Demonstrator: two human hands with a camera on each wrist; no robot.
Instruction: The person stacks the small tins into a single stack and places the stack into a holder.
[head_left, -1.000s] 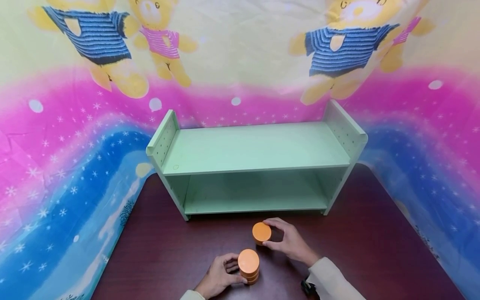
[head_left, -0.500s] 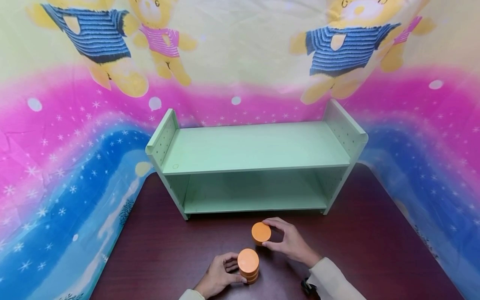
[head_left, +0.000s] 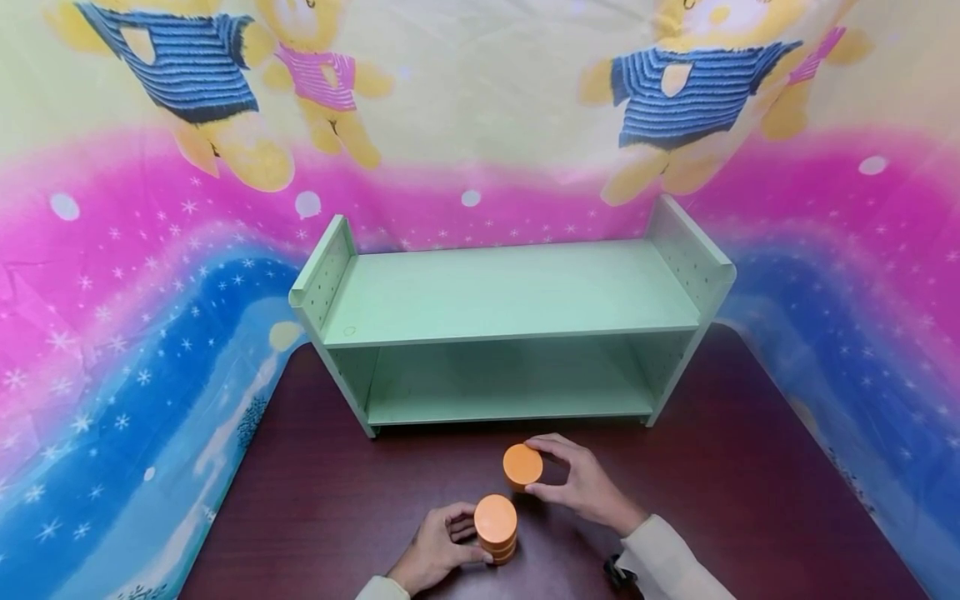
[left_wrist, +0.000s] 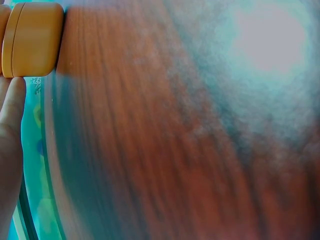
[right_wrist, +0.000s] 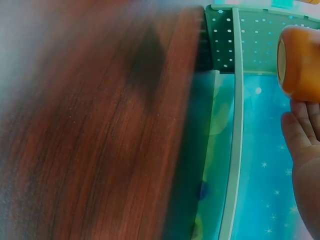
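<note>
My left hand [head_left: 441, 543] grips a short stack of round orange lidded containers [head_left: 496, 522] at the front of the table, thumb on the near side and fingers on the far side. In the left wrist view, one orange container [left_wrist: 36, 40] shows a seam near one end, with a finger against its side. My right hand [head_left: 587, 485] pinches a single orange round container [head_left: 522, 465] between thumb and fingers, just beyond the stack and slightly right. The right wrist view shows this container [right_wrist: 304, 65] with its pale underside exposed, held off the table.
A pale green two-tier shelf [head_left: 502, 292] with raised, perforated side panels stands behind the hands on the dark red-brown table [head_left: 315, 500]. Around the table hangs a printed cloth [head_left: 480, 117] with bears and snowflakes. A black band [head_left: 619, 573] sits at the right sleeve.
</note>
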